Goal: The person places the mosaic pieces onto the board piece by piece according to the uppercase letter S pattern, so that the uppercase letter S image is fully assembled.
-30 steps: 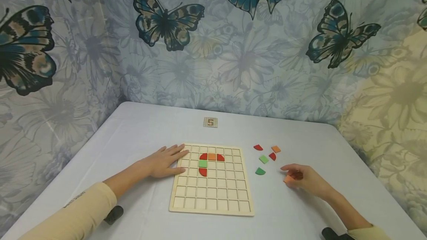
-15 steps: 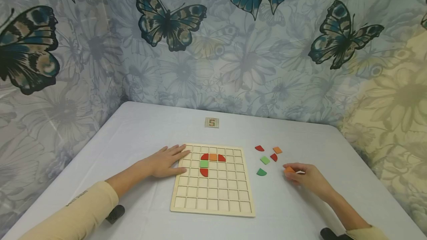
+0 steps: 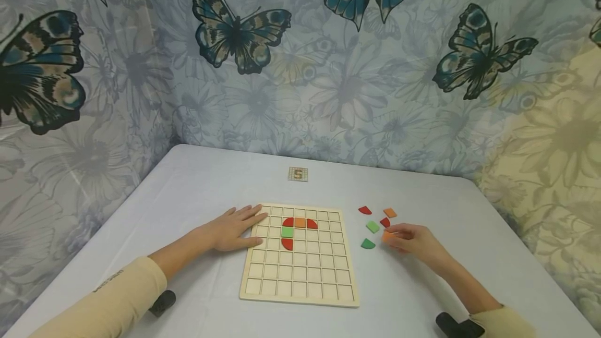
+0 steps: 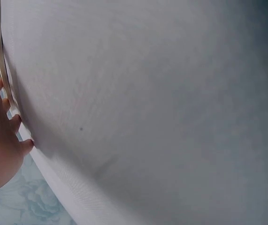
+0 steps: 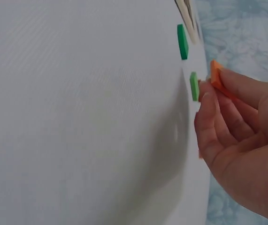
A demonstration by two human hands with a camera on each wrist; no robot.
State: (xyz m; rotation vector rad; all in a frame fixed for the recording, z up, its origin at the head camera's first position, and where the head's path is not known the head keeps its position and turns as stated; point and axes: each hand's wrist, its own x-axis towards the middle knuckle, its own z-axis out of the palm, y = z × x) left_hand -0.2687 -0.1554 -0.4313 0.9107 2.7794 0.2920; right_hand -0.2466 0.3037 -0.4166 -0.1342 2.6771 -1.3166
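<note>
A pale wooden grid board [image 3: 300,274] lies on the white table. In its upper cells sit several pieces: red quarter-circles [image 3: 287,244], an orange square [image 3: 300,222] and a light green square [image 3: 287,232]. My left hand [image 3: 232,229] rests on the board's left edge with fingers spread. To the right of the board, my right hand [image 3: 415,241] pinches an orange square tile [image 5: 216,74] between thumb and fingers, held above the table. Near it lie a dark green quarter-circle [image 3: 368,243], a light green square [image 3: 372,227], two red quarter-circles [image 3: 364,210] and another orange square [image 3: 390,213].
A small pattern card [image 3: 298,173] with an S-like figure lies behind the board. White cloth covers the table [image 3: 211,181], whose back edge meets a wall hung with butterfly-print fabric [image 3: 258,103]. Dark wrist devices [image 3: 162,303] sit under both forearms.
My right hand has lifted the orange square tile and carried it left, close to the loose pieces. My left hand has stayed in place on the board.
</note>
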